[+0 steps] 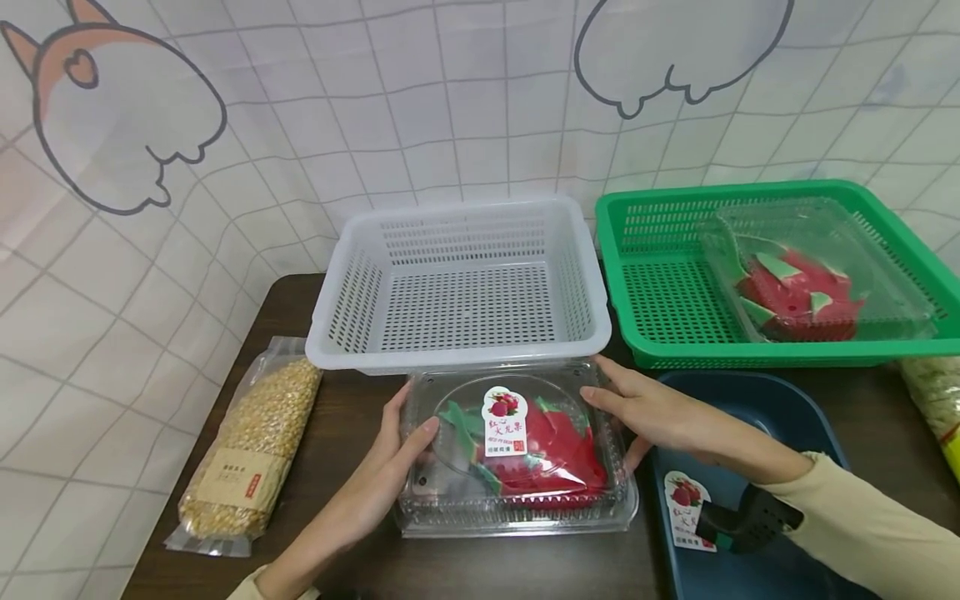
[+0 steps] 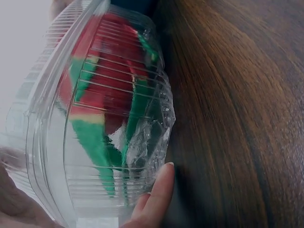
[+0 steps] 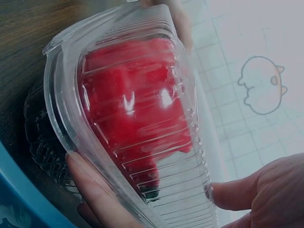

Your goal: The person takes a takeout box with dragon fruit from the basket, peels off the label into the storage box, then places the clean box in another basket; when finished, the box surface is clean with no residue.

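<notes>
A clear plastic clamshell box (image 1: 450, 479) with its lid down is held between both hands, close over the dark wooden table. Inside lies a red dragon fruit (image 1: 558, 458) with green leaf tips. On the lid is a white sticker (image 1: 505, 421) printed with fruit and writing. My left hand (image 1: 367, 492) grips the box's left side, thumb on top; in the left wrist view its fingers (image 2: 159, 194) reach under the lower edge. My right hand (image 1: 667, 412) grips the right side, thumb over the lid and fingers (image 3: 92, 183) at the lower rim.
Behind the box stands a white basket (image 1: 457, 358). A green basket (image 1: 652, 292) at back right holds another boxed dragon fruit (image 1: 806, 292). Under my right arm is a blue tub (image 1: 750, 392) with a similar sticker (image 1: 686, 510). A bag of yellow grains (image 1: 255, 446) lies left.
</notes>
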`<action>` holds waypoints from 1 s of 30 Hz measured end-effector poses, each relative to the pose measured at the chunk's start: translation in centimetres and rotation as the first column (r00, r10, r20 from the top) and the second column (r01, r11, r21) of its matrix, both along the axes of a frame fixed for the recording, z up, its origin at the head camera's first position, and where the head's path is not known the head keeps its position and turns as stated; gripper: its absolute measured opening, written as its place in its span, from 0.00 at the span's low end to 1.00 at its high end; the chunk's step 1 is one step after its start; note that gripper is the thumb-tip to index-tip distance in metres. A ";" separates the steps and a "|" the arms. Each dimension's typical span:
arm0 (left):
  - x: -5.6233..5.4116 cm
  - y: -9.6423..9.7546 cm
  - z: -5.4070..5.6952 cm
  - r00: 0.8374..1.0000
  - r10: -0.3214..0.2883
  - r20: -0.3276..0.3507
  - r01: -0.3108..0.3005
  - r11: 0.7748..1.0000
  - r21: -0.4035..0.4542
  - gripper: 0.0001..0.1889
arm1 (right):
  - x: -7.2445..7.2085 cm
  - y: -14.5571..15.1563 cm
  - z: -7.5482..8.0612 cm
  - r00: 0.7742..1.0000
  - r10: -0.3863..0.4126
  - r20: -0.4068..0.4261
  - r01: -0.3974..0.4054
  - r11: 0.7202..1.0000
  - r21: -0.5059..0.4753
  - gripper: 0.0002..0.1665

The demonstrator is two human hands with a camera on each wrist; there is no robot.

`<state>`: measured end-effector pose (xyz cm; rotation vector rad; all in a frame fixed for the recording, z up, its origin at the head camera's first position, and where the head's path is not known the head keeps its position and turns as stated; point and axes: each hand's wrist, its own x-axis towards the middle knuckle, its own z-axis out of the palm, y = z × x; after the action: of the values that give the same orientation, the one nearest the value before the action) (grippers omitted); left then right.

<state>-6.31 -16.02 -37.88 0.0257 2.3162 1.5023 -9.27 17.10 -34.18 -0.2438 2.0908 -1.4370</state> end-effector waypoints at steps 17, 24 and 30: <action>1.4 -1.5 2.6 0.865 -0.152 -0.477 -0.046 0.925 -0.378 0.37 | 0.0 0.4 0.2 1.000 -0.007 -0.001 0.007 1.000 0.024 0.47; 0.4 -1.2 1.9 0.411 -0.459 -0.788 -0.011 0.861 -0.508 0.32 | 0.0 0.3 0.3 1.000 -0.010 -0.002 0.010 1.000 0.023 0.46; -0.6 -0.8 0.9 0.331 -0.598 -0.730 0.123 0.794 -0.595 0.32 | 0.1 0.0 0.3 1.000 -0.010 0.001 0.010 1.000 0.007 0.45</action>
<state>-6.94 -16.77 -36.96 1.5400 3.0408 0.6567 -9.17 17.07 -33.91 -0.2303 2.0982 -1.4351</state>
